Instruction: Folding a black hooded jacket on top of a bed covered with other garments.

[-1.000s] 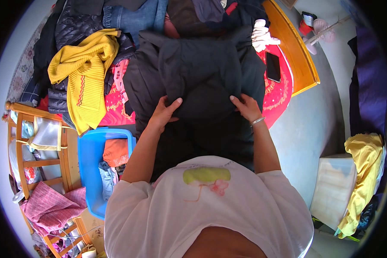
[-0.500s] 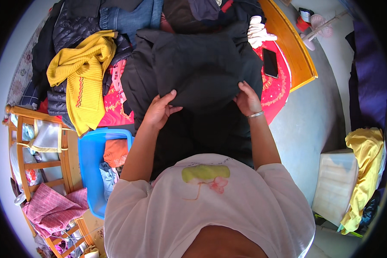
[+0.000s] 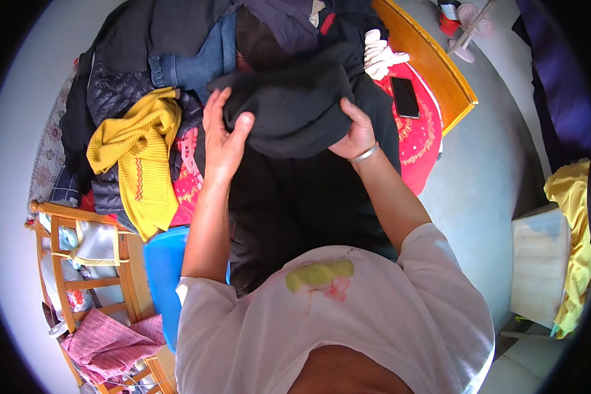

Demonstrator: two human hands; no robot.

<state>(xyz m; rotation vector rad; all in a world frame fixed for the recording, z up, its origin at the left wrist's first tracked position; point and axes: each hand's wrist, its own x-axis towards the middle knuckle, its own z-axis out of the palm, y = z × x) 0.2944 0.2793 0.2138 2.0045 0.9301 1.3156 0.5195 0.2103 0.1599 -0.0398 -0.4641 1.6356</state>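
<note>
Clock positions read from the centre of the head view.

Item: black garment, one, in a folded, rounded bundle. Located at 12 o'clock, between the two hands, over more black fabric.

Left hand: at 10 o'clock. Grip closed on the bundle's left edge; the thumb lay against its near face, the fingers spread along its side.

Right hand: between 1 and 2 o'clock. Grip closed on the bundle's right edge, thumb uppermost, fingers partly hidden beneath. A silvery bracelet circled the wrist.

Adjacent clothing: blue jeans, at 11 o'clock; dark quilted jacket, at 10 o'clock; yellow ribbed sweater with a red zigzag, between 9 and 10 o'clock, partly over the jacket.

Right-hand side: bunched white cloth, at 1 o'clock; black phone, between 1 and 2 o'clock, flat on a red patterned cloth; wooden board, just beyond the phone.

Lower left: wooden chair, at 9 o'clock; blue tub, at 8 o'clock, partly hidden by the left arm; pink checked cloth, near 8 o'clock, farther out.

Far right: pale box, between 3 and 4 o'clock, with a yellow cloth beside it.
</note>
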